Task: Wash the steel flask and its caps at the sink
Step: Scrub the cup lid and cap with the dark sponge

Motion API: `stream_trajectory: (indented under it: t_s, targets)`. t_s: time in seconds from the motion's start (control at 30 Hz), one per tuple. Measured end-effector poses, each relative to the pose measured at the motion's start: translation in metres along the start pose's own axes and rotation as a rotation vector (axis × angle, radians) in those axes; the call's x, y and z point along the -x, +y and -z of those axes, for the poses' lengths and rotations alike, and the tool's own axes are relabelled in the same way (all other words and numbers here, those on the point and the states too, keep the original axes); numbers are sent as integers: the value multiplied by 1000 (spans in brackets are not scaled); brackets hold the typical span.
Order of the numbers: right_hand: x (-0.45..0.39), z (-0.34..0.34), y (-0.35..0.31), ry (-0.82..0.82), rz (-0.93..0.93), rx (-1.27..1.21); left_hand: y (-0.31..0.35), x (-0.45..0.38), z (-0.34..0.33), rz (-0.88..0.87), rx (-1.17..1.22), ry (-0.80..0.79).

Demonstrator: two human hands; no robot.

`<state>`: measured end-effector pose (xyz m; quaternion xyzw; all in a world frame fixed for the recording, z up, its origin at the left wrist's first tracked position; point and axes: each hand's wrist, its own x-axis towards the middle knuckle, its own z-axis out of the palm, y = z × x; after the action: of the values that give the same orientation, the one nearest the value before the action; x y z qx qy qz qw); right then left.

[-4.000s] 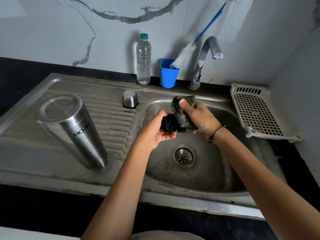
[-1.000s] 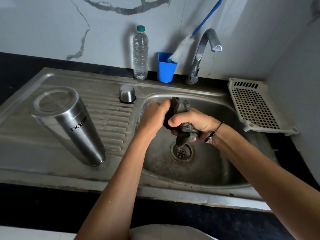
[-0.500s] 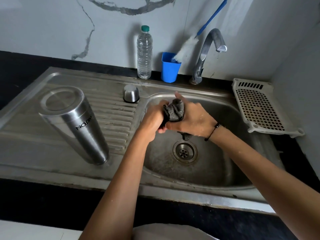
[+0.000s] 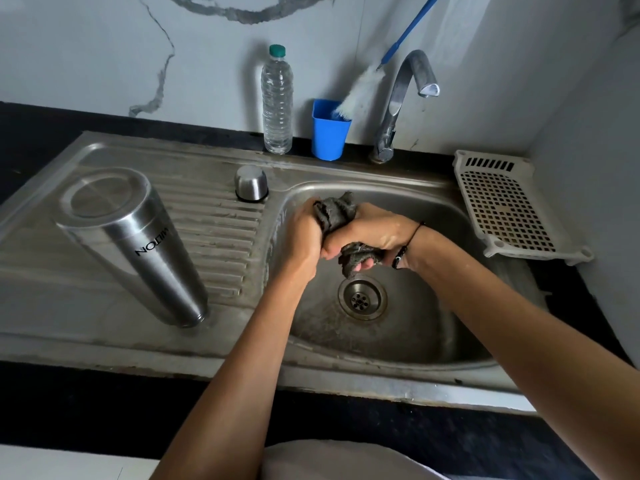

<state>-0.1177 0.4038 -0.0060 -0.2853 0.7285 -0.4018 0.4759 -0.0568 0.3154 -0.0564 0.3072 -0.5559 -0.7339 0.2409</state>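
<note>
Seemingly midway: both hands, left hand (image 4: 306, 233) and right hand (image 4: 372, 232), grasp a dark cloth (image 4: 334, 211); flask (image 4: 138, 244) and steel cap (image 4: 251, 184) wait to their left, unrinsed.

- White marble-look wall (image 4: 104, 46) with grey veins behind the black counter (image 4: 41, 129).
- Plain white side wall (image 4: 588, 116) at right.
- Dim, cool light.
</note>
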Motion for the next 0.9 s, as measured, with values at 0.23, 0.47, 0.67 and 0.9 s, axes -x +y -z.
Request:
stream_trajectory:
  t_s: [0.23,0.47,0.67,0.9]
  targets:
    - [-2,18,21,-144,1,-512,3,7,-8,155,241,5]
    - [-1,-3,20,389,537,709,2,7,-2,424,430,-112]
    - [-9,-24,23,665,443,500,0,6,-8,364,409,-11]
    - [-31,-41,12,721,42,-81,-5,5,-2,311,502,105]
